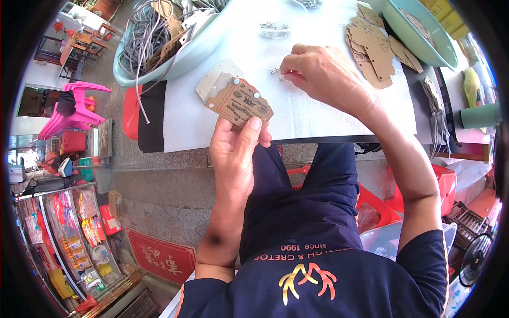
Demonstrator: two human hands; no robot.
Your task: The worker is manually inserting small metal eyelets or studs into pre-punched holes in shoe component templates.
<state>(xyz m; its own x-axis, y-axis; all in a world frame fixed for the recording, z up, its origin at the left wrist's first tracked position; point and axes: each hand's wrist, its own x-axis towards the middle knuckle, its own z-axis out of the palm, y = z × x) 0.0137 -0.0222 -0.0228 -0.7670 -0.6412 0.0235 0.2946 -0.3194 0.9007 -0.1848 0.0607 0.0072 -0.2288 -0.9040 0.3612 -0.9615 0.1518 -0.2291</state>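
Note:
My left hand (238, 146) pinches a brown cardboard tag (241, 103) with wavy edges, dark print and small pale round fasteners near its corners. A whitish-grey card (218, 79) shows behind the tag; whether it is joined to it I cannot tell. Over the white sheet, my right hand (323, 74) has its fingers curled together, the tips right beside a few tiny silvery pieces (274, 70). What lies between those fingertips is too small and hidden to make out.
A pale blue basin (124, 74) at the left holds grey cords and brown tags. A clear dish (274, 31) of small metal pieces stands at the back. Loose brown tags (374, 50) lie at the right beside another basin (424, 34). White sheeting (183, 122) covers the table.

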